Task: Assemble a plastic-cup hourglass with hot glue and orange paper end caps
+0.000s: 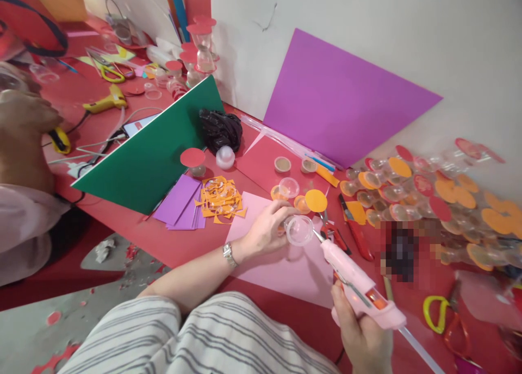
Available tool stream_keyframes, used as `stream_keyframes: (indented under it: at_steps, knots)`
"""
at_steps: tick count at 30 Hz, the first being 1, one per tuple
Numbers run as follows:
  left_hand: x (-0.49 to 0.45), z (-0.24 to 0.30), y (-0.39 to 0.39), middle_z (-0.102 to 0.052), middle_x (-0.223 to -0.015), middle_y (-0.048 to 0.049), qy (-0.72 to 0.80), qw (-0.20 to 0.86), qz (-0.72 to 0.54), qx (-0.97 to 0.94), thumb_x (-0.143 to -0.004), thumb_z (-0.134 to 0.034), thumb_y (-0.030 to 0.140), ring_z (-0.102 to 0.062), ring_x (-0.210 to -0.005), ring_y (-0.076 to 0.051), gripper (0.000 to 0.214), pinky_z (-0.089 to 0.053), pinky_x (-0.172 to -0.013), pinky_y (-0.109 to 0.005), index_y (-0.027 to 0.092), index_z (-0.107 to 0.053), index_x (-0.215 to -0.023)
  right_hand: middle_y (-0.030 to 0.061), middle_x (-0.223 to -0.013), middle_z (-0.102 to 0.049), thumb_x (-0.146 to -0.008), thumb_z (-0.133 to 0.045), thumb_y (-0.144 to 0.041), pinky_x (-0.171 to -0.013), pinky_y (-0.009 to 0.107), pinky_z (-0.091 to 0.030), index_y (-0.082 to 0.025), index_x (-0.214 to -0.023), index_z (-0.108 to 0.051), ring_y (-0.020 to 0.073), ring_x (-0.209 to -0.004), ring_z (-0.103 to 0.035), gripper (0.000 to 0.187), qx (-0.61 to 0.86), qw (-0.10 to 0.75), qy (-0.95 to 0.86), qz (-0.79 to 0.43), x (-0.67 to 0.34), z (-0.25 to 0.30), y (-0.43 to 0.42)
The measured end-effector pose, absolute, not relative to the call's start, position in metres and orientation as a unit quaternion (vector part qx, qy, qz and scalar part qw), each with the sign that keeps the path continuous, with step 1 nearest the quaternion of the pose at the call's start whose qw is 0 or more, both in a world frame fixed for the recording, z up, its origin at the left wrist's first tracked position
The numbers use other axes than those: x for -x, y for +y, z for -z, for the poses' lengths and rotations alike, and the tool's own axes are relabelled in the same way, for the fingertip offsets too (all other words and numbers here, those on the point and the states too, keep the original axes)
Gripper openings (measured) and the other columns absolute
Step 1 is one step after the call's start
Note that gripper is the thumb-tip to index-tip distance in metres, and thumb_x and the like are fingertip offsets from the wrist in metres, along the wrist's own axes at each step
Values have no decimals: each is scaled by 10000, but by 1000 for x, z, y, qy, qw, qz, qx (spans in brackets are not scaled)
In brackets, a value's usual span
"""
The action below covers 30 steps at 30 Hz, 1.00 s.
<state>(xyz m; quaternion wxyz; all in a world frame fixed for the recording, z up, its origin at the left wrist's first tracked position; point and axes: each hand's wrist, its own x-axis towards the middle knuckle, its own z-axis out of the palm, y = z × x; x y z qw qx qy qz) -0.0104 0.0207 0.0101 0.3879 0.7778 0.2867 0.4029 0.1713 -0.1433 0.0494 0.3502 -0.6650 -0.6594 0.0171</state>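
My left hand (265,230), with a watch at the wrist, holds a small clear plastic cup (299,231) on its side, its round rim facing me. In my right hand (361,328) is a pink glue gun (354,279), a glue stick (420,349) poking out of its back. The gun's metal nozzle meets the cup's rim, or comes very near it; I cannot tell which. Beneath both hands lies a pink sheet (277,270). Just beyond the cup are an orange disc (316,200) and a clear cup lid or cup (289,187).
Many joined cups with orange and red discs (408,189) crowd the right side, above yellow-handled scissors (435,313). A green board (155,156) stands at left, near purple cards (179,203) and orange scraps (220,197). Another person's hand (24,113) is at far left.
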Motion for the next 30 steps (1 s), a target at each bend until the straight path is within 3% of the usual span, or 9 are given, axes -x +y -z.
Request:
stream_keyframes:
  at_steps: [6, 12, 18, 23, 30]
  knots:
    - [11, -8, 21, -570, -1185, -127, 301, 384, -397, -777, -797, -651, 189, -606, -1073, -252, 400, -539, -908, -389, 177, -561, -1187, 0, -420, -549, -938, -574, -438, -329, 207, -406, -176, -604, -650, 113, -320, -497, 431, 683, 350, -640, -31, -167, -51, -142]
    - [8, -5, 22, -578, -1155, -119, 323, 367, -388, -781, -805, -636, 173, -593, -1088, -261, 390, -536, -914, -405, 180, -573, -1190, 58, -621, -681, -945, -566, -385, -492, 243, -529, -158, -814, -698, 157, -485, -619, 293, 682, 357, -635, -60, -164, -54, -143]
    - [9, -8, 22, -609, -1136, -108, 300, 396, -379, -780, -780, -628, 164, -623, -1025, -244, 421, -546, -881, -379, 186, -579, -1197, -20, -402, -465, -952, -567, -344, -370, 232, -351, -187, -554, -651, 100, -331, -438, 436, 658, 338, -673, 12, -173, -44, -149]
    - [10, -10, 22, -630, -1129, -116, 287, 395, -362, -794, -756, -635, 177, -626, -1030, -259, 454, -533, -900, -394, 175, -580, -1207, -9, -411, -512, -928, -586, -421, -372, 241, -393, -181, -623, -693, 122, -338, -476, 403, 687, 323, -651, -8, -177, -40, -152]
    - [10, -8, 22, -639, -1142, -129, 277, 397, -350, -802, -769, -647, 246, -620, -1052, -271, 429, -517, -941, -414, 168, -583, -1186, 25, -429, -599, -941, -560, -444, -346, 230, -422, -191, -558, -637, 138, -328, -548, 465, 681, 343, -647, -1, -169, -55, -140]
